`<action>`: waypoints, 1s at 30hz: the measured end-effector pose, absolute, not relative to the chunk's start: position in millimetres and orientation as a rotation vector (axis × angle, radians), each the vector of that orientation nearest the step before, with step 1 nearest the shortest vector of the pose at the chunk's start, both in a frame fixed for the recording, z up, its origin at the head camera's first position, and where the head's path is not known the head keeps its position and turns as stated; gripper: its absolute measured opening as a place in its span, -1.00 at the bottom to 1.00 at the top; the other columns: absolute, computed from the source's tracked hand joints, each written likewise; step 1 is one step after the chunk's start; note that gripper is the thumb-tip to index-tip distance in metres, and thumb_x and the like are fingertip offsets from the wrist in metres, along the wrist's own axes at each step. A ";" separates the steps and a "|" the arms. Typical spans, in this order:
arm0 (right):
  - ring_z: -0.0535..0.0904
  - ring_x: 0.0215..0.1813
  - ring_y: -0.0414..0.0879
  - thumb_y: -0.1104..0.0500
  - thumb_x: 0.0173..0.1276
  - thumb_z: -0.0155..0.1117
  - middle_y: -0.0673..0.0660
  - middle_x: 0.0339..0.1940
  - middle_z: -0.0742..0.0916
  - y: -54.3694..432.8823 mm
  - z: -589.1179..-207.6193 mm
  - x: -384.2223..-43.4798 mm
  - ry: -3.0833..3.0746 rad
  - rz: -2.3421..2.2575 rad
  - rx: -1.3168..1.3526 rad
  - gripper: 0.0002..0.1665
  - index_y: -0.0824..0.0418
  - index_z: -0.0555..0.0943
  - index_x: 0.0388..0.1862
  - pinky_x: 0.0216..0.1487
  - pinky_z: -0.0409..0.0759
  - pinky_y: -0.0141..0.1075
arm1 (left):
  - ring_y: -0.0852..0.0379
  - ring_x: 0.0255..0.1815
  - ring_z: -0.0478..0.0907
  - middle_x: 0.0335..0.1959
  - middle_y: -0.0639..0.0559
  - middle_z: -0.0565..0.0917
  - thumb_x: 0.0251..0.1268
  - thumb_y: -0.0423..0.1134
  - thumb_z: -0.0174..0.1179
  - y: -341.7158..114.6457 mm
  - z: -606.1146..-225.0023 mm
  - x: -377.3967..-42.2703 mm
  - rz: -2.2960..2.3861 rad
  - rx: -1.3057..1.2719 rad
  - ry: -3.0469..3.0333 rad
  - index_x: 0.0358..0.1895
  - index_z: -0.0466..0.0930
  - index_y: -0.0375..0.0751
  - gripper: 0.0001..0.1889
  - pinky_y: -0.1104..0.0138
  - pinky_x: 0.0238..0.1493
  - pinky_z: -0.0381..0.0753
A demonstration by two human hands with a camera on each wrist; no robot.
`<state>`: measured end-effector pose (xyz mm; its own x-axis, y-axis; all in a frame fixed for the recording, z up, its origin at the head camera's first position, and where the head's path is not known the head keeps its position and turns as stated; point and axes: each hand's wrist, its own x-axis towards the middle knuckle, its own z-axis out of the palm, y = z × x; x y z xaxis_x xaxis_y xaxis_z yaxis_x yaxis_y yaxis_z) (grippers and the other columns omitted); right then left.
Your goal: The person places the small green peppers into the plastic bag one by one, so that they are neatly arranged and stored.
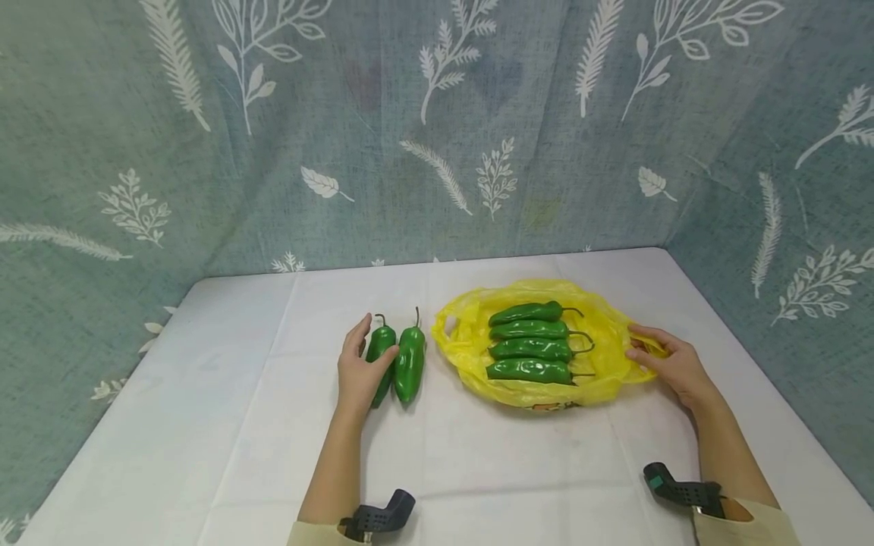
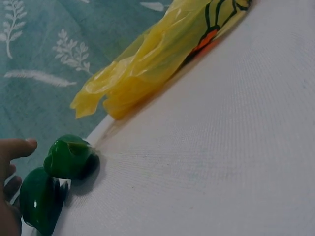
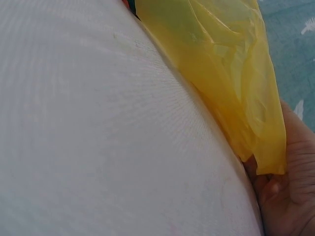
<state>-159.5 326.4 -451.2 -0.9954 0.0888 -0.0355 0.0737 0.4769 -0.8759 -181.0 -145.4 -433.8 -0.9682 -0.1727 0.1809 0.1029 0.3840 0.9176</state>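
My left hand (image 1: 358, 371) is at the left side of two green peppers, its fingers extended and its thumb over the nearer pepper (image 1: 382, 341). The other pepper (image 1: 410, 364) lies just right of it, stem pointing away. In the left wrist view, both peppers show their rounded ends beside the thumb (image 2: 24, 147). A yellow plastic bag (image 1: 471, 364) lies spread out with several green peppers (image 1: 532, 349) in a column on it, stems to the right. At the bag's right end, my right hand (image 1: 672, 364) holds the handle between thumb and fingers.
A white cloth (image 1: 478, 470) covers the table. Blue-green fabric (image 1: 375, 189) with white leaf prints stands behind the table and along both sides. Each wrist wears a black camera mount, on the left (image 1: 382, 516) and on the right (image 1: 683, 489).
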 end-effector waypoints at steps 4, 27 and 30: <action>0.14 0.39 0.20 -0.15 0.26 0.27 0.33 0.45 0.26 326.4 -451.0 -159.3 -2.688 1.590 -0.148 -0.15 0.29 0.30 0.38 0.12 0.26 -0.73 | 0.00 0.47 0.11 0.43 -0.06 0.21 0.17 -0.26 0.30 -147.0 -437.5 -182.2 -1.614 0.092 -2.426 0.44 0.17 -0.12 -0.25 0.23 0.45 0.10; 0.27 0.04 -0.45 -0.12 0.25 0.29 0.32 0.34 0.36 325.7 -452.5 -159.7 -2.654 1.581 -0.112 -0.20 0.30 0.35 0.33 -0.08 0.30 -0.79 | -0.17 0.41 0.15 0.43 -0.19 0.16 0.20 -0.31 0.18 -149.8 -452.5 -185.1 -1.450 0.132 -2.566 0.48 0.03 -0.20 -0.22 -0.06 0.36 0.18; 0.27 0.03 -0.46 -0.11 0.26 0.29 0.29 0.33 0.37 325.7 -453.1 -160.2 -2.648 1.578 -0.107 -0.21 0.31 0.36 0.33 -0.08 0.29 -0.80 | -0.17 0.40 0.16 0.43 -0.21 0.16 0.17 -0.29 0.19 -150.5 -455.0 -186.3 -1.416 0.148 -2.598 0.49 -0.01 -0.21 -0.18 -0.06 0.36 0.20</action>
<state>-160.2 325.7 -453.1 -0.9959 0.0889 0.0140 0.0300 0.4746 -0.8797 -186.3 -150.5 -455.0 -0.9790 -0.1721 0.1089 -0.0018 0.5417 0.8406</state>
